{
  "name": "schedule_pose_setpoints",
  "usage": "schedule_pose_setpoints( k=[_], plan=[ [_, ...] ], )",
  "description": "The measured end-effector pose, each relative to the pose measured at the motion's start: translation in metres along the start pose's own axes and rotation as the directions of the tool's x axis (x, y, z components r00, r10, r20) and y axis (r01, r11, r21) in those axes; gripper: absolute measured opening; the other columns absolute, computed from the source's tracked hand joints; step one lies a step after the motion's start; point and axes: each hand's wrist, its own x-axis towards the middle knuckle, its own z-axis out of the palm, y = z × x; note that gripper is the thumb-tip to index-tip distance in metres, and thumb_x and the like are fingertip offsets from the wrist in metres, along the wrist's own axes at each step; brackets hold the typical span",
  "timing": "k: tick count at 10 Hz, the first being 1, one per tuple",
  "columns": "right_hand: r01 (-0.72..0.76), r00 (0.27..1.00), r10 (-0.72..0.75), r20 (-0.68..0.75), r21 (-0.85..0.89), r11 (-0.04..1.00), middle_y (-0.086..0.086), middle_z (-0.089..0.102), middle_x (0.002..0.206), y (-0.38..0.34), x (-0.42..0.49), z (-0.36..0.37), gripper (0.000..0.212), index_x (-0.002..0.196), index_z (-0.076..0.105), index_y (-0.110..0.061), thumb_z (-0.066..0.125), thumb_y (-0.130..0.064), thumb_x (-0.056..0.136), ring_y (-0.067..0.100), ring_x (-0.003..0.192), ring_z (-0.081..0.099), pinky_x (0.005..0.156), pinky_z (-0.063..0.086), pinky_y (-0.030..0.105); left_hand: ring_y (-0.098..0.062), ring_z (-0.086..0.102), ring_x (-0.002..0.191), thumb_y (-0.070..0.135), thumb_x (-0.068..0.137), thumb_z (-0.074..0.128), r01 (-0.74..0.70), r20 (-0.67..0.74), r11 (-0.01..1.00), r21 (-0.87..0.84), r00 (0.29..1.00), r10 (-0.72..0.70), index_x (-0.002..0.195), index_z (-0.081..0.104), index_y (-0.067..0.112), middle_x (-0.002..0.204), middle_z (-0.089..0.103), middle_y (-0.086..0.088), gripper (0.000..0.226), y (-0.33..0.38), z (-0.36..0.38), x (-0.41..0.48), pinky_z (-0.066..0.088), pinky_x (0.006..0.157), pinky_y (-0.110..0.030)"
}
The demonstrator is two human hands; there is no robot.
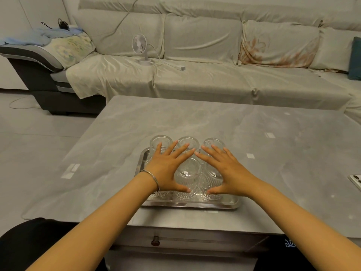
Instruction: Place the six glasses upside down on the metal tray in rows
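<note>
I see six glasses (188,174) upside down in two rows on the tray (190,204). My left hand (166,169) and right hand (224,171) spread flat, fingers wide, over them, holding nothing. The near-left glass is mostly hidden, so contact is unclear.

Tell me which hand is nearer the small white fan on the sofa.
Left. The left hand lies below the fan, slightly right of it; the right hand is farther right.
</note>
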Motion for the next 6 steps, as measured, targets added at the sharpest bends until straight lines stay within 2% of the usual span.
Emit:
schedule_pose_setpoints(
  k=[3,5,6],
  plan=[
    [-0.01,1.0,0.009,-0.013,-0.044,0.999,-0.007,-0.003,0.162,0.0,0.001,0.005,0.105,0.139,-0.01,-0.049,0.069,-0.057,0.071,0.021,0.149,-0.01,0.117,-0.009,0.04,-0.024,-0.013,0.144,0.077,0.062,0.054,0.001,-0.008,1.0,0.016,1.0,-0.001,0.133,-0.024,0.042,0.157,-0.012,0.007,0.11,0.0,0.002,0.002,-0.006,0.113,-0.061],
    [-0.012,1.0,0.011,-0.012,-0.046,0.999,-0.006,-0.002,0.162,-0.003,0.002,0.003,0.104,0.143,-0.006,-0.046,0.068,-0.059,0.071,0.021,0.149,-0.009,0.117,-0.009,0.04,-0.024,-0.013,0.144,0.077,0.062,0.053,-0.005,0.0,1.0,-0.008,1.0,0.005,0.137,-0.02,0.041,0.158,-0.011,0.007,0.112,0.001,-0.002,0.0,-0.006,0.113,-0.061],
    [-0.013,1.0,0.014,-0.011,0.086,0.996,-0.008,-0.002,0.162,-0.007,-0.004,-0.012,0.102,0.146,0.004,-0.043,0.069,-0.059,0.07,0.017,0.149,-0.005,0.12,-0.006,0.041,-0.022,-0.007,0.145,0.08,0.06,0.05,-0.019,-0.022,0.997,-0.069,1.0,0.018,0.143,-0.01,0.036,0.158,-0.005,0.006,0.111,0.003,-0.007,-0.004,-0.005,0.114,-0.058]
  ],
)
